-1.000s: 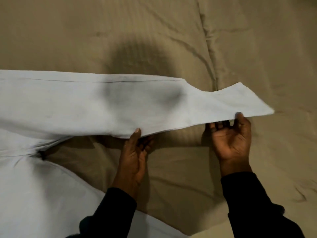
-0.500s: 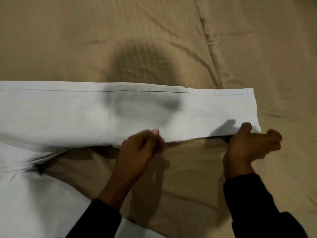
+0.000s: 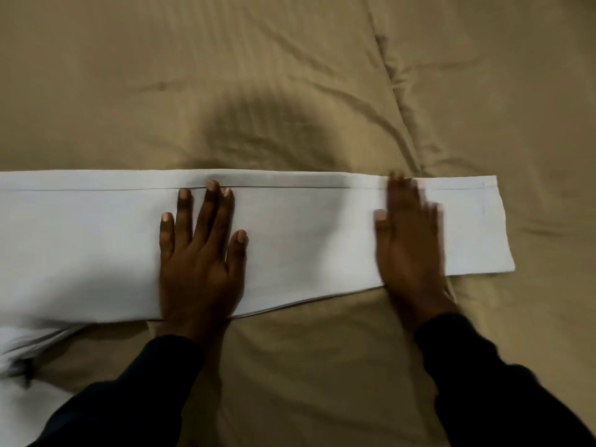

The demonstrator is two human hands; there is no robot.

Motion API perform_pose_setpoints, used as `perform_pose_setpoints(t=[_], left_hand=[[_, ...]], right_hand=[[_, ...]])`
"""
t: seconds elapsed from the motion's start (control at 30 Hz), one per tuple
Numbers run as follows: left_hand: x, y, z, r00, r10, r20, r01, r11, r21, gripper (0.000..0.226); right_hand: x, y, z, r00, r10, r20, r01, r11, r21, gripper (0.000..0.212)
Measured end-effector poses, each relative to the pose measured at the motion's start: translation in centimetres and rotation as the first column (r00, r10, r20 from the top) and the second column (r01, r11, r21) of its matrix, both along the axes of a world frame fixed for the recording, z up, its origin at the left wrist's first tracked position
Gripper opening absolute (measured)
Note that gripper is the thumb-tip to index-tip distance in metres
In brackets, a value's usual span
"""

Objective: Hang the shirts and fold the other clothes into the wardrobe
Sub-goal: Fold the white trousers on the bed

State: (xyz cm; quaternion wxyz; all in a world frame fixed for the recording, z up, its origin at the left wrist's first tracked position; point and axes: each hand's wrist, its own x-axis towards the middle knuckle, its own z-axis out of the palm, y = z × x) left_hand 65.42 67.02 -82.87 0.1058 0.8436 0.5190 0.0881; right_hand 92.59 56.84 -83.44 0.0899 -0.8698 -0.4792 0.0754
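A pair of white trousers (image 3: 306, 240) lies on the bed, one leg stretched flat from the left edge to the right, its hem at the far right. The other leg runs off toward the lower left corner. My left hand (image 3: 200, 253) lies flat, fingers spread, on the middle of the stretched leg. My right hand (image 3: 409, 240) presses flat on the same leg nearer the hem and looks blurred. Both arms wear dark sleeves.
A tan bedspread (image 3: 290, 91) covers the whole surface, with creases and a seam running down at the upper right. The trousers' crotch area bunches up at the left edge (image 3: 19, 356).
Both hands let go of the leg's near edge and now lie flat on top of it. The leg, earlier lifted at the hem, rests flat on the bedspread.
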Motion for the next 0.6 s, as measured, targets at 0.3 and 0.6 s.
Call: perform_pose_setpoints(t=[0.3, 0.6], left_hand=[[0.0, 0.1, -1.3, 0.999, 0.034, -0.034, -0.032, 0.998, 0.049, 0.061], [-0.2, 0.1, -2.2, 0.997, 0.036, -0.061, -0.028, 0.992, 0.119, 0.060]], right_hand=[[-3.3, 2.3, 1.3, 0.981, -0.160, -0.112, 0.174, 0.976, 0.128, 0.061], [-11.0, 4.3, 0.3, 0.959, 0.278, -0.048, -0.273, 0.958, 0.091, 0.057]])
